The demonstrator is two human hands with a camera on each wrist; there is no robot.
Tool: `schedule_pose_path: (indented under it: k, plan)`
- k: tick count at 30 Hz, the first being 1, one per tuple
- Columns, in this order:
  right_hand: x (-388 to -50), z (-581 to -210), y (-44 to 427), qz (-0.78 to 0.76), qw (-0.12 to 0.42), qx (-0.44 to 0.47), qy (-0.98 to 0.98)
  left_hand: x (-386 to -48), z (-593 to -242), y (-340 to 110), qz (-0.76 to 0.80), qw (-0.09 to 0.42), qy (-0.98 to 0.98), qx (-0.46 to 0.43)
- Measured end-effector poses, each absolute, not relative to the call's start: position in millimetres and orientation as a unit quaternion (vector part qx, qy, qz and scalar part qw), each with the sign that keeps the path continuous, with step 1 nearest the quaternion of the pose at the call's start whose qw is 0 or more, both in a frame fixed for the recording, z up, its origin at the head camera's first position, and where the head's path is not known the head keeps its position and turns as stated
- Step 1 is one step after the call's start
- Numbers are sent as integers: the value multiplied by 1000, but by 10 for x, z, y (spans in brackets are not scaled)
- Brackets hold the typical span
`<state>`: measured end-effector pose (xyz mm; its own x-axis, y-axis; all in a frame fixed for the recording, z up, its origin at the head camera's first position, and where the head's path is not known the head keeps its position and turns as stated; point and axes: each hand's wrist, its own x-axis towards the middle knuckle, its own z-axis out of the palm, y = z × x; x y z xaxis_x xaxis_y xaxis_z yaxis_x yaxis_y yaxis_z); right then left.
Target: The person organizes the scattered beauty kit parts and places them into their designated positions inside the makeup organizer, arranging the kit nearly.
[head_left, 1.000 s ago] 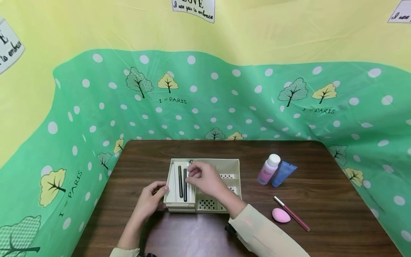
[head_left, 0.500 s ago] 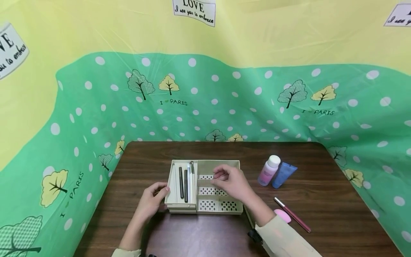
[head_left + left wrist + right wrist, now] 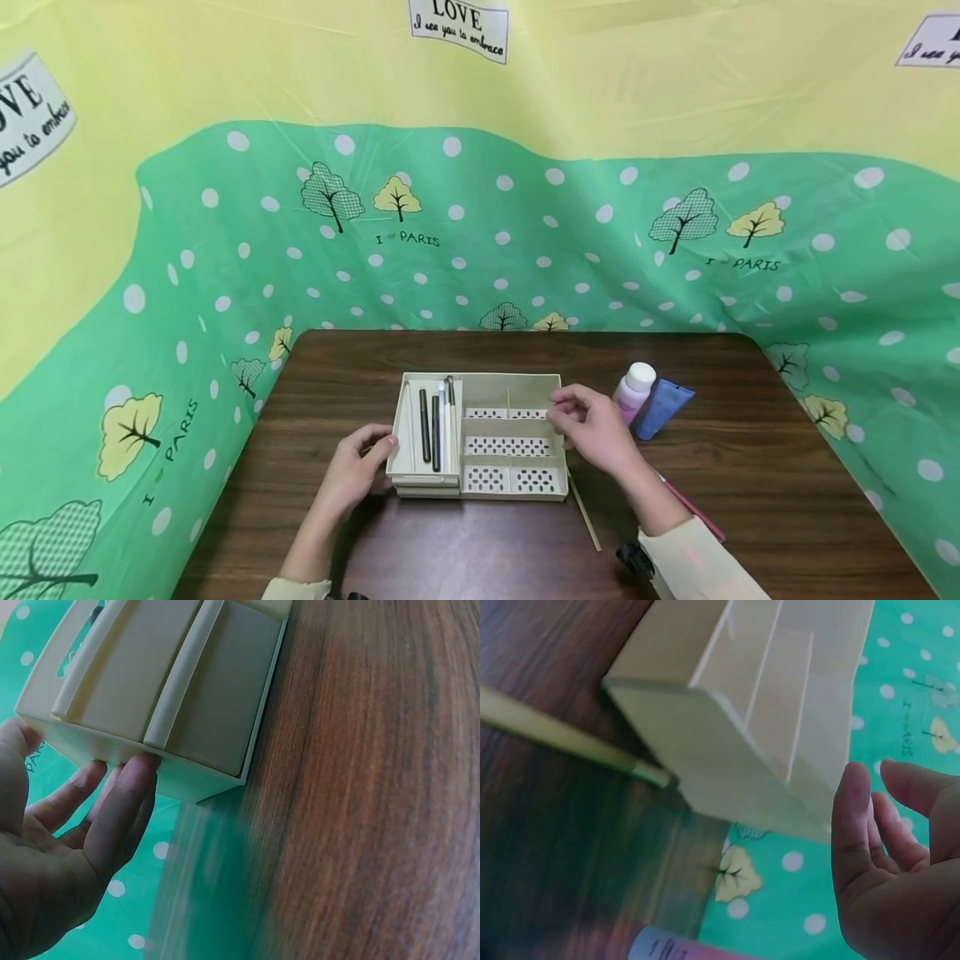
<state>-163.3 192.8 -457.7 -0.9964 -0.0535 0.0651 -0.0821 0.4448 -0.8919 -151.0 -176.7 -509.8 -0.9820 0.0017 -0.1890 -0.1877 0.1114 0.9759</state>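
Head view looks forward-down from above; close wrist views share the organizer (image 3: pixel 495 428).

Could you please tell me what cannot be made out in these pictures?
Head view: the lower part of the bottle, hidden by the right hand.
Head view: one end of the reddish stick, hidden by the right forearm.
Left wrist view: whatever the lower drawer may hold, hidden by its front.
Right wrist view: much of the bottle, cut off by the bottom edge.

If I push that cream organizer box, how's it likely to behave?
The organizer box looks stiff, given its straight walls. Sitting broad and low on the table, it would probably slide rather than tip. The black sticks lying loose inside might roll.
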Motion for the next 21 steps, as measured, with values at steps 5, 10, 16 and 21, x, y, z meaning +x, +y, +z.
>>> schedule_pose_path:
  k: [5, 10, 16, 21]
  plan:
    - [-1594, -4660, 2025, 506, 18, 20, -862, -1514, -5101, -1756, 661, 70, 744, -60]
    - [-1569, -4776, 2103, 478, 12, 3, -878, -1518, -5112, -1757, 663, 74, 743, -65]
    - [-1518, -4939, 2159, 441, -13, -21, -897, -1516, -5115, -1765, 664, 79, 740, -70]
    - [-1449, -5032, 2150, 410, -33, -29, -911, -1517, -5123, -1768, 664, 78, 740, -71]
